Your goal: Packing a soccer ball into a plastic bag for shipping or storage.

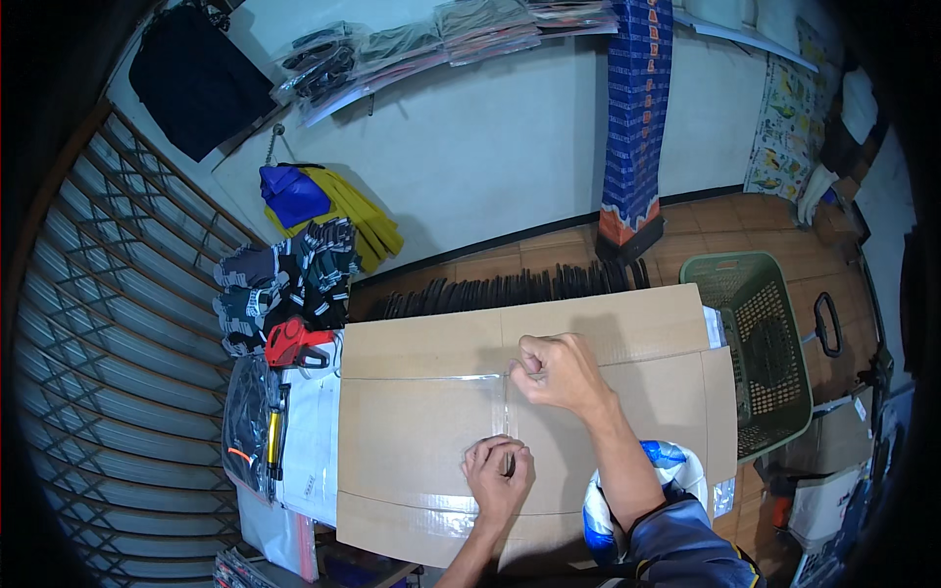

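Note:
A flattened cardboard box point(419, 419) lies across the table before me, creased along its flaps. Clear tape point(470, 378) shines on the board near its middle, and a wider patch of clear tape point(448, 522) shows closer to my body. Over the central seam, my left hand point(498, 472) rests with fingers and thumb curled towards each other; whether anything thin is between them is hard to see. Farther along that seam my right hand point(560, 373) is bent into a fist above the board, its grip contents hidden. A blue and white plastic bag point(601, 514) sits beneath my right forearm.
Left of the cardboard are a red tape dispenser point(300, 345), a yellow and black cutter point(275, 435) and stacked socks point(253, 301). A green plastic basket point(798, 367) stands at the right. Black hangers point(507, 289) line the far side. A folding metal gate point(125, 367) closes the left.

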`<control>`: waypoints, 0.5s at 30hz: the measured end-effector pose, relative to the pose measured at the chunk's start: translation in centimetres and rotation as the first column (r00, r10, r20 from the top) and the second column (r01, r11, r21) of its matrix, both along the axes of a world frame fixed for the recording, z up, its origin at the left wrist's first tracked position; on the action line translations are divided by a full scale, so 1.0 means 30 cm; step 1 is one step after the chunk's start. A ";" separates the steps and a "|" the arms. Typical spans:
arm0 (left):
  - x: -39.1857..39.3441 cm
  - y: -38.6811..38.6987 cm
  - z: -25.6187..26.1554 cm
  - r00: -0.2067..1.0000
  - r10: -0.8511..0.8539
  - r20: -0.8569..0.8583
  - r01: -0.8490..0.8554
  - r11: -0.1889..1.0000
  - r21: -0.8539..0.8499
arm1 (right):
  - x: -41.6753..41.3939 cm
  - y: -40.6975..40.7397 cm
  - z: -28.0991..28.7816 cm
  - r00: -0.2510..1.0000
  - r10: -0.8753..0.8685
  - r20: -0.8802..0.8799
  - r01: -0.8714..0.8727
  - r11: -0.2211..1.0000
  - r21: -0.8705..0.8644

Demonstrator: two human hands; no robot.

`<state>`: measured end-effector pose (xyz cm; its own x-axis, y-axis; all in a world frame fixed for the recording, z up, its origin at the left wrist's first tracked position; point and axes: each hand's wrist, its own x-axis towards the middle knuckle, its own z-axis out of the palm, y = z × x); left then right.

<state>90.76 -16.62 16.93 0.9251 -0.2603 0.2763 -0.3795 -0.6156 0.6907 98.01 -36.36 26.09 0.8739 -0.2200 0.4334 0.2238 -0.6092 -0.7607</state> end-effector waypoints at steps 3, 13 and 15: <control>0.000 0.000 0.000 1.000 0.005 -0.009 -0.005 1.000 0.005 | -0.002 0.005 0.013 1.000 -0.006 -0.006 0.006 0.999 0.036; 0.000 -0.007 0.008 1.000 0.006 0.014 -0.006 1.000 0.000 | -0.003 -0.024 0.007 0.995 0.095 0.023 -0.097 0.965 0.244; -0.002 -0.007 0.009 1.000 0.010 0.011 -0.010 1.000 0.000 | -0.003 -0.029 0.011 0.990 0.136 0.036 -0.140 0.925 0.354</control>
